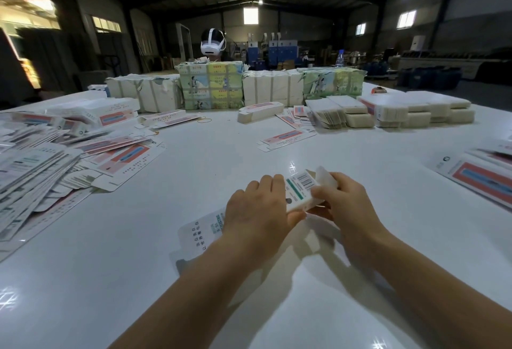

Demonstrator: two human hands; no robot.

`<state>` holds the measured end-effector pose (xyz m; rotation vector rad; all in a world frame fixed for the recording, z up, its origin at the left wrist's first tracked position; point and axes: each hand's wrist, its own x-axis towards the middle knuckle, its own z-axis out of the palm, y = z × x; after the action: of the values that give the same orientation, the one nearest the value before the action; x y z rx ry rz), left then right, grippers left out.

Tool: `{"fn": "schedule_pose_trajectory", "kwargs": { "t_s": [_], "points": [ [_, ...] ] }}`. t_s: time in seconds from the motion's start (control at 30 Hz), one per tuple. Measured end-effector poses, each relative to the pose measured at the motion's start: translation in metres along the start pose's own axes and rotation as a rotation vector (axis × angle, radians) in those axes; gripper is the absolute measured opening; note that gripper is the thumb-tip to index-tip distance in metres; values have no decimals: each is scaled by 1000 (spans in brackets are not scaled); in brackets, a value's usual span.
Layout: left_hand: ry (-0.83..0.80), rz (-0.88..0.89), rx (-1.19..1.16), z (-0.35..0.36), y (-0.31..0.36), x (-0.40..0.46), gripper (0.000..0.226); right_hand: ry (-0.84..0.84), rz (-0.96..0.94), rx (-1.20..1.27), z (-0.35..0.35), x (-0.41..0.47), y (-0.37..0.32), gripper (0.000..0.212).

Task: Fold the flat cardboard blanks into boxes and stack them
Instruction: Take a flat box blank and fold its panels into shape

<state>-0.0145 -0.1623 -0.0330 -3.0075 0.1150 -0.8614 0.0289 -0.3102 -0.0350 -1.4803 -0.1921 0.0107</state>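
I hold a long white cardboard box [300, 190] with a green stripe and barcode just above the white table [216, 171], near its front middle. My left hand [257, 210] grips its middle from above and hides most of it. The box's near end [199, 235], printed with characters, sticks out under my left wrist. My right hand [340, 204] pinches the far end, where a white flap [325, 178] stands open. A big loose pile of flat blanks [55, 160] covers the table's left side. More flat blanks [482, 176] lie at the right edge.
Wrapped bundles of blanks [210, 85] line the table's far edge. Neat white stacks [415, 110] sit at the far right, and single blanks [286, 138] lie mid-table. A person with a white headset [212, 43] sits behind the bundles. A plastic bottle [340, 58] stands beyond.
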Motion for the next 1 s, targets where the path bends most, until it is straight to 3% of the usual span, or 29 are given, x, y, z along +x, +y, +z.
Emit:
{"fn": "schedule_pose_trajectory", "kwargs": {
  "t_s": [0.13, 0.2, 0.3, 0.43, 0.53, 0.6, 0.7, 0.8, 1.0],
  "points": [
    [-30, 14, -62, -3, 4, 10, 68, -91, -173, -198, 8, -11, 1, 11],
    [-32, 21, -24, -5, 6, 13, 54, -139, -231, -244, 12, -15, -1, 17],
    [5, 32, -16, -9, 6, 13, 37, -178, -184, -85, 12, -15, -5, 26],
    [47, 23, -16, -10, 8, 12, 46, -223, -106, 24, 12, -14, -8, 33],
    [58, 18, -7, -5, 7, 14, 52, -205, -156, -165, 16, -15, 0, 35],
    [9, 8, -41, -2, 4, 16, 69, -221, -181, -279, 18, -17, 0, 38],
    [-61, 15, -64, 0, 0, 18, 73, -210, -65, -92, 18, -15, -4, 42],
    [-49, 29, -150, -1, 1, 17, 64, -191, 70, 91, 14, -10, -9, 19],
    [-74, 15, -150, -1, 1, 16, 54, -196, 281, 256, 8, -7, -9, 26]
  ]
}}
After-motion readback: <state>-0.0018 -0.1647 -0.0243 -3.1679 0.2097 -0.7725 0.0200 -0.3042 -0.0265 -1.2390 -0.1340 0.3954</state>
